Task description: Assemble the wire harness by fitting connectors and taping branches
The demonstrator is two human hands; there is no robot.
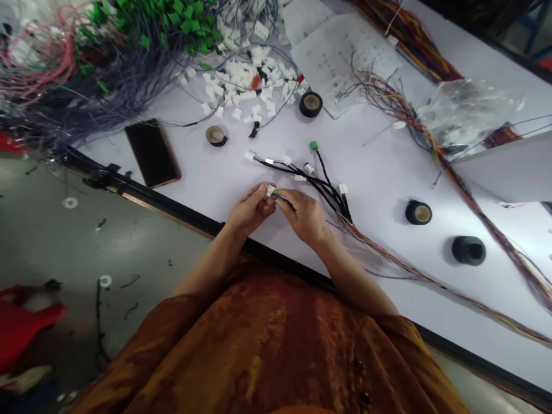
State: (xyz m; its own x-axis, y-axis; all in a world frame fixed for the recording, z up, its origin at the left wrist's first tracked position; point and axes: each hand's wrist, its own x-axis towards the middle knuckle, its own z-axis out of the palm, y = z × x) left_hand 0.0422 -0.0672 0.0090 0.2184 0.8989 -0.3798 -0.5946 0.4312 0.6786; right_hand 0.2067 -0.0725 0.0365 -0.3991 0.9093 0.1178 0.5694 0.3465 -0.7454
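While the left hand (251, 210) pinches the white connector (270, 190) in its fingers, the right hand (307, 217) grasps the thin wires (280, 196) just right of it, their long axis running from left fingers to right above the bench (207, 187).

Phone (153, 153) on table (194, 167), left of wire harness (346, 213).

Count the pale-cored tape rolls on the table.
3 rolls: one by the papers, one right of the phone, one near the black cylinder. Others may be hidden.
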